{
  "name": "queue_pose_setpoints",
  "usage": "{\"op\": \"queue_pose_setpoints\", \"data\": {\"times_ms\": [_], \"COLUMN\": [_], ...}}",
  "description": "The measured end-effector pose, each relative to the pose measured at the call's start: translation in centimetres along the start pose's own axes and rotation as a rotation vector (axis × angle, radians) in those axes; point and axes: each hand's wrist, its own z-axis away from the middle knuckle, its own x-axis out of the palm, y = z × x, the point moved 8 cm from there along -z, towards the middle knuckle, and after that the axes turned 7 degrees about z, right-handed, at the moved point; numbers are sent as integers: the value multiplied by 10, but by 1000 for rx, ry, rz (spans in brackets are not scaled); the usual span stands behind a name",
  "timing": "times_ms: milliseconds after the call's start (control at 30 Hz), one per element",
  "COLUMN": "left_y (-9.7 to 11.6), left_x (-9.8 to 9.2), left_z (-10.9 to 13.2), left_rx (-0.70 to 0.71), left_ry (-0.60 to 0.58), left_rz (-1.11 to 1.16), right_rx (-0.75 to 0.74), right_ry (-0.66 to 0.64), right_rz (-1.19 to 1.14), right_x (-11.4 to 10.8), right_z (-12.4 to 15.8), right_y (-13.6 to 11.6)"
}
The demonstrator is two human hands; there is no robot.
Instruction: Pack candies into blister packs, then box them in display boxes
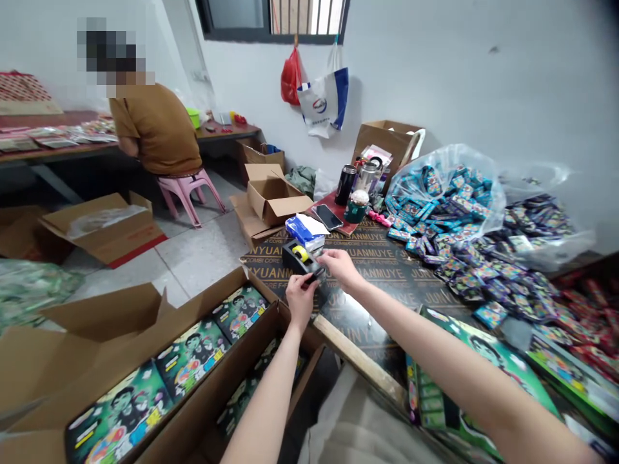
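Observation:
A black tape dispenser (289, 259) with a yellow tape roll (300, 252) stands near the table's left edge. My left hand (300, 298) is closed at the dispenser's near end, its thumb and fingers gripping the dark front part. Just to the right, my right hand (339, 267) is pinched close to that same end; whatever thin thing lies between its fingertips is too small to make out. Behind the dispenser lies a blue and white tissue pack (305, 231). A green printed display box (483, 361) is on the table under my right forearm.
To the left, a long carton (203, 316) holds several green printed boxes. Piles of blue packets (435, 212) and purple packets (483, 274) cover the table's right side. A phone (327, 217) and a black flask (345, 185) stand farther back. A person (155, 129) sits on a pink stool.

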Motion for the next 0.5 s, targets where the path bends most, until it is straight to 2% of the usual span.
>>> {"op": "queue_pose_setpoints", "data": {"times_ms": [100, 167, 267, 333, 433, 500], "left_y": [-1, -2, -1, -1, -1, 3], "left_x": [-1, -1, 1, 1, -4, -11], "left_z": [0, 1, 1, -1, -3, -1], "left_rx": [-9, -14, -13, -10, -11, -27], "left_ry": [7, 14, 19, 24, 44, 76], "left_rz": [12, 19, 25, 23, 31, 43], "right_rx": [47, 85, 112, 115, 94, 52], "right_ry": [-26, -49, -47, -4, 64, 114], "right_rz": [-1, 18, 66, 110, 168, 193], "right_x": [-1, 5, 18, 18, -5, -38], "right_z": [24, 33, 29, 20, 20, 40], "right_y": [24, 42, 60, 64, 58, 48]}}
